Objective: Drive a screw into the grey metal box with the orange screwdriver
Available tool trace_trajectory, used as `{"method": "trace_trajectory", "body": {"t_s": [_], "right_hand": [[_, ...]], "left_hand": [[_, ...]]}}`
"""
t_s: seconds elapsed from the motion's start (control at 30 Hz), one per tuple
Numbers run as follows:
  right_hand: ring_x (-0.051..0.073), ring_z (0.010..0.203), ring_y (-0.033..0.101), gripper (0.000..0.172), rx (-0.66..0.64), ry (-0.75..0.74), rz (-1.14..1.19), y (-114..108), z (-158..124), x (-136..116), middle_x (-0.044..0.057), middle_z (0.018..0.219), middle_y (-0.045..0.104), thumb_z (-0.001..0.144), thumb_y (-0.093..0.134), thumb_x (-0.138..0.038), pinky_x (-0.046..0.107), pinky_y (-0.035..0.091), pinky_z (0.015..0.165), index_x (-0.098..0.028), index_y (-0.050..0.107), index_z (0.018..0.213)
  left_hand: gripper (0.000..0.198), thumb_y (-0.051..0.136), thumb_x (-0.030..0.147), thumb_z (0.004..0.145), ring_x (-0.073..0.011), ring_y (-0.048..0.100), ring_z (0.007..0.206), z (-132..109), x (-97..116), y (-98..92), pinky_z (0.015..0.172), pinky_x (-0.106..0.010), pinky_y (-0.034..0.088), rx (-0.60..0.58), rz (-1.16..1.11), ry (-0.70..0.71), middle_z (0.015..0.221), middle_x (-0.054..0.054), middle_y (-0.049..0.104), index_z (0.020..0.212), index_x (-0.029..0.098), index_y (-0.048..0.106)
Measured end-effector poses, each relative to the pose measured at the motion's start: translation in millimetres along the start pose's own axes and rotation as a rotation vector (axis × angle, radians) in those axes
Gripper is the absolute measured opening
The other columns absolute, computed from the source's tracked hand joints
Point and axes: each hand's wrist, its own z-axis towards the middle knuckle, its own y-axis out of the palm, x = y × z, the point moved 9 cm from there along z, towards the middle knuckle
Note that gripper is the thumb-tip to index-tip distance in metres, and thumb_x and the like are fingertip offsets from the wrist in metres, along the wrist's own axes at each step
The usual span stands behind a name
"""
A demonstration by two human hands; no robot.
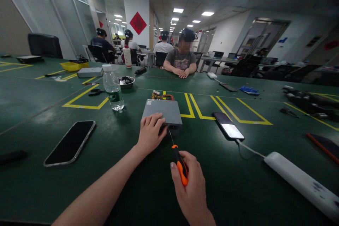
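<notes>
A grey metal computer power supply (pixel 164 109) lies flat on the green table, a bundle of coloured wires (pixel 162 96) at its far side. My left hand (pixel 152 132) grips its near left part, fingers over the top and thumb at the front edge. In my right hand (pixel 190 183) is an orange and black screwdriver (pixel 180 167), held by its handle. The screwdriver's thin shaft points away from me, its tip at the front face of the power supply beside the socket. Whether the tip sits in a screw is too small to tell.
A water bottle (pixel 112 90) and a metal bowl (pixel 126 82) stand to the left. Phones lie left (pixel 70 143) and right (pixel 228 126), the right one cabled to a white power strip (pixel 302 183). Across the table sits a person (pixel 181 58).
</notes>
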Motion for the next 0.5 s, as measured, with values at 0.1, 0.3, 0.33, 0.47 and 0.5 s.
{"method": "trace_trajectory", "body": {"t_s": [0.1,0.3,0.33,0.47,0.5], "right_hand": [[0.018,0.074,0.060,0.021,0.013,0.027,0.016,0.0,-0.1,4.5,0.004,0.085,0.060,0.088,0.045,-0.031,0.029,0.048,0.061,-0.020,0.048,0.105],[0.017,0.068,0.055,0.019,0.052,-0.202,-0.092,0.4,-0.1,-18.3,0.004,0.077,0.055,0.084,0.043,-0.017,0.033,0.047,0.062,-0.020,0.056,0.097],[0.017,0.068,0.055,0.017,0.046,-0.204,-0.094,0.1,0.7,-20.1,0.004,0.077,0.055,0.084,0.044,-0.019,0.033,0.046,0.062,-0.020,0.056,0.096],[0.019,0.072,0.057,0.024,-0.007,-0.231,-0.115,-2.6,7.9,-26.9,0.006,0.081,0.058,0.086,0.048,-0.037,0.033,0.046,0.062,-0.018,0.052,0.099],[0.020,0.072,0.057,0.028,-0.033,-0.259,-0.134,-2.8,10.5,-28.9,0.006,0.082,0.059,0.086,0.048,-0.039,0.033,0.046,0.063,-0.017,0.051,0.102]], "left_hand": [[0.020,0.050,0.030,0.084,-0.0229,0.047,0.113,-0.2,-0.2,0.5,0.091,-0.041,0.031,-0.009,-0.003,-0.004,0.120,-0.005,0.056,0.102,0.023,0.054],[0.020,0.051,0.028,0.083,-0.0239,0.046,0.113,-0.3,1.1,-0.9,0.090,-0.042,0.031,0.006,0.006,-0.001,0.120,-0.006,0.056,0.102,0.023,0.054],[0.021,0.051,0.028,0.083,-0.0238,0.046,0.113,-0.2,1.7,-1.0,0.090,-0.042,0.031,0.004,0.009,0.002,0.120,-0.006,0.056,0.103,0.023,0.054],[0.021,0.050,0.028,0.083,-0.0235,0.047,0.113,1.0,3.7,-2.6,0.091,-0.042,0.031,-0.003,0.034,0.014,0.120,-0.006,0.056,0.103,0.023,0.054],[0.021,0.050,0.028,0.084,-0.0236,0.047,0.113,1.4,4.5,-2.7,0.091,-0.042,0.031,-0.011,0.044,0.020,0.120,-0.006,0.056,0.103,0.023,0.054]]}}
